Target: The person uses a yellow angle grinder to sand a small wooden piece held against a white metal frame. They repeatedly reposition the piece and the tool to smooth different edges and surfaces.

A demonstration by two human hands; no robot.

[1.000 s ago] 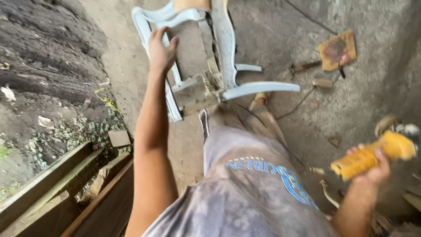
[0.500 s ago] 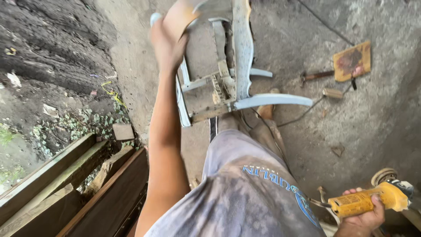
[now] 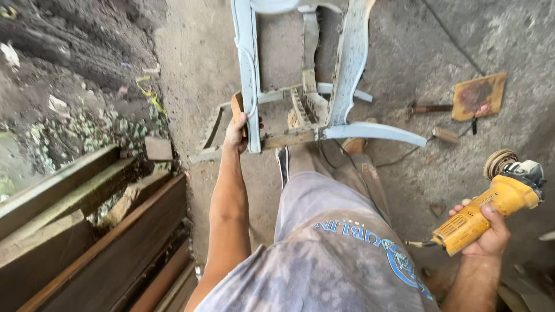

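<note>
— How was the pale blue chair frame (image 3: 300,86) being kept in place?

— It was gripped by the left hand (image 3: 238,132), whose fingers were closed around one painted rail near the bare wooden joint. The frame was stood on the concrete floor (image 3: 439,52) directly ahead of the person's legs, and it seemed to be steadied there so that it would not tip — a judgement, since only the grip itself could be seen.

— And the other hand?

— The right hand (image 3: 485,234) was wrapped shut around the body of a yellow angle grinder (image 3: 491,208). The tool was held low and out to the right side, its disc end pointed away from the body, well apart from the frame. Whether the disc was turning could not be told.

— So where did the frame lie relative to the two hands?

— It was touched by the left hand only, at its near left edge; the grinder hand was kept far off to the right, with the grey shorts (image 3: 324,231) between them.

— What else was noted?

— A hammer (image 3: 428,108) and a rusty square plate (image 3: 478,95) were seen lying on the floor to the right of the frame, and stacked wooden planks (image 3: 92,231) were laid along the left beside dark soil (image 3: 52,52).
</note>
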